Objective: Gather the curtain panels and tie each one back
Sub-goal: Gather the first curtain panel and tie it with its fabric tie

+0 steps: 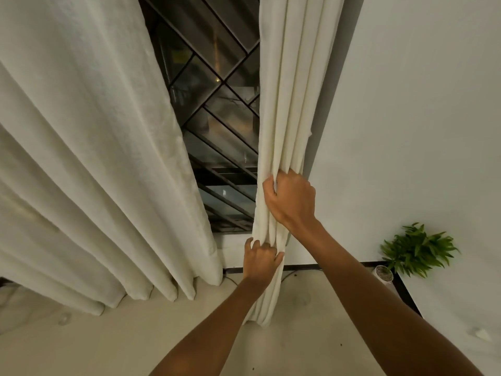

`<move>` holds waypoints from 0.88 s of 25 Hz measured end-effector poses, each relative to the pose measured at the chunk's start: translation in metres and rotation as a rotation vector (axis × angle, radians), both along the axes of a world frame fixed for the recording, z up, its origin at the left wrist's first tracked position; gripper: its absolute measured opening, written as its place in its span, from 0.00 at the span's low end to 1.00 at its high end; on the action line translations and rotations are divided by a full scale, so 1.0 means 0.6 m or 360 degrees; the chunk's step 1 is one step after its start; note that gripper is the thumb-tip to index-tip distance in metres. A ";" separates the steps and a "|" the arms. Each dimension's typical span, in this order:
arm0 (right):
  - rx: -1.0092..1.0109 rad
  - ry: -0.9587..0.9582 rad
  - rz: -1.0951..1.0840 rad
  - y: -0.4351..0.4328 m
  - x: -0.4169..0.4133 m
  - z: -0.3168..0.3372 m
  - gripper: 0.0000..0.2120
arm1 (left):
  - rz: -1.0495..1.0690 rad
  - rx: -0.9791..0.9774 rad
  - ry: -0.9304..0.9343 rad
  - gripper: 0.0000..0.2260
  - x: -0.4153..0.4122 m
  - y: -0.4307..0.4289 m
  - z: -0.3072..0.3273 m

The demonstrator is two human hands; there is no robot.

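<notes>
Two cream curtain panels hang in front of a dark window. The right panel (pixel 287 90) is bunched into narrow folds beside the wall. My right hand (pixel 291 199) grips those folds from the right, fingers curled round the bundle. Lower down, my left hand (pixel 260 260) holds the same bundle, its fingers curled into the folds. The left panel (pixel 89 158) hangs loose in wide folds down to the floor, untouched. No tie-back shows in view.
A window with a black diagonal grille (pixel 217 109) shows between the panels. A white wall (pixel 420 118) rises on the right. A small green plant in a white pot (pixel 414 251) stands on the floor by the wall. Pale floor (pixel 135 343) lies below.
</notes>
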State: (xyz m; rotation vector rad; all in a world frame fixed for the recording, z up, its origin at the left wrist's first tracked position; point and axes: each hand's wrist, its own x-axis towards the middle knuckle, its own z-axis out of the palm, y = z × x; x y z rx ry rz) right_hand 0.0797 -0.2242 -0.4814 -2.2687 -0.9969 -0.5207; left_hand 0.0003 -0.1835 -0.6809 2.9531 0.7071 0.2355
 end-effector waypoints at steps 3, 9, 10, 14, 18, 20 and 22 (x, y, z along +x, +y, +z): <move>0.0032 -0.0089 -0.0023 0.019 0.017 -0.053 0.30 | 0.0096 -0.0041 -0.0175 0.16 0.042 0.019 -0.048; 0.0192 -0.0383 -0.0056 0.094 0.095 -0.140 0.15 | 0.0186 -0.0074 -0.0290 0.15 0.143 0.056 -0.162; 0.0207 -0.0390 -0.0074 0.102 0.102 -0.152 0.15 | 0.0193 -0.0093 -0.0369 0.14 0.147 0.059 -0.182; 0.0022 -0.0284 -0.0184 0.124 0.124 -0.197 0.19 | 0.0091 -0.0184 -0.0782 0.12 0.127 0.067 -0.225; 0.0130 -0.0157 -0.0088 0.131 0.114 -0.225 0.16 | 0.0033 -0.0209 -0.0750 0.16 0.129 0.078 -0.246; 0.0293 -0.0125 -0.0026 0.115 0.086 -0.241 0.17 | 0.0044 -0.0231 -0.0645 0.21 0.139 0.077 -0.263; 0.0398 -0.0127 -0.0005 0.093 0.062 -0.253 0.17 | 0.0084 -0.0240 -0.0614 0.23 0.143 0.074 -0.283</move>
